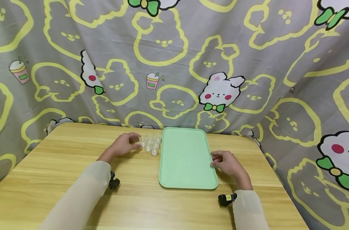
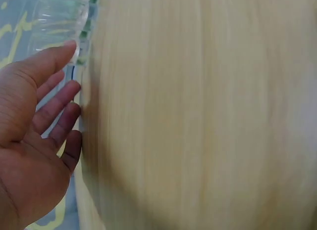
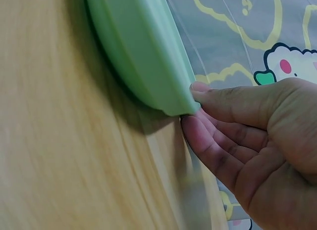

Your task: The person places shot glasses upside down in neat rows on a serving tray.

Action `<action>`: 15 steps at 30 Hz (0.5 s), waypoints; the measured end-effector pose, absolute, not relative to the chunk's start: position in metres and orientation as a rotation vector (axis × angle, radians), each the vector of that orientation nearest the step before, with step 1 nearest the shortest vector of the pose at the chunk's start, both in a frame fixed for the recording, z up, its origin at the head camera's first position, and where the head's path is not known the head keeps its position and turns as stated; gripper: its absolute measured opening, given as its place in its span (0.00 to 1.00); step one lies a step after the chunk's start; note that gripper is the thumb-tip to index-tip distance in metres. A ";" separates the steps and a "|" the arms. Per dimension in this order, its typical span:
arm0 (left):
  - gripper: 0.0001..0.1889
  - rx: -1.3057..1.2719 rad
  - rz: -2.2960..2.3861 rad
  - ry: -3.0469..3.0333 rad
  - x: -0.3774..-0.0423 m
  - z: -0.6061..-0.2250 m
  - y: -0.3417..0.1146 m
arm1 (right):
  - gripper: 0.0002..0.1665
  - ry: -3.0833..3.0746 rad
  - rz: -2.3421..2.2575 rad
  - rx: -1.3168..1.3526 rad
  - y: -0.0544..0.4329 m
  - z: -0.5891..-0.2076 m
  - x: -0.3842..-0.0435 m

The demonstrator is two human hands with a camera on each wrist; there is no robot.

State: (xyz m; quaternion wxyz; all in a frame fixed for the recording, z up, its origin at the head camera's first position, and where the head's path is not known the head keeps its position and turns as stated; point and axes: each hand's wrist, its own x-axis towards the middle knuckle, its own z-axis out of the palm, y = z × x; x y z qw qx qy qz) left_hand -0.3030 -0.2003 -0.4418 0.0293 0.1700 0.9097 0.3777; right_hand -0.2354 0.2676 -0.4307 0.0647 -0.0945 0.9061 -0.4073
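A light green rectangular tray [image 1: 189,159] lies on the wooden table. My right hand [image 1: 227,163] is at its right edge; in the right wrist view the thumb lies on the tray's rim [image 3: 173,67] and the fingers bend under it, pinching it. Against the tray's left side stands a cluster of several small clear glasses [image 1: 154,149]. My left hand [image 1: 124,145] is beside the leftmost of them, fingers loosely bent and spread. In the left wrist view the thumb reaches the glasses [image 2: 59,17]; whether it touches one I cannot tell.
The wooden table [image 1: 128,204] ends at the back against a grey curtain [image 1: 120,41] printed with yellow outlines and white cartoon animals. The curtain also runs along the right side. A small black camera [image 1: 114,182] sits on the left wrist, another camera [image 1: 226,199] on the right.
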 end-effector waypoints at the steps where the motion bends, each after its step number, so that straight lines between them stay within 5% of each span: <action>1: 0.26 0.521 1.161 2.799 -0.304 -0.442 -0.200 | 0.28 2.732 -1.233 -0.283 0.268 -0.431 -0.235; 15: 0.22 0.577 1.084 2.716 -0.320 -0.435 -0.198 | 0.27 2.760 -1.197 -0.287 0.268 -0.431 -0.238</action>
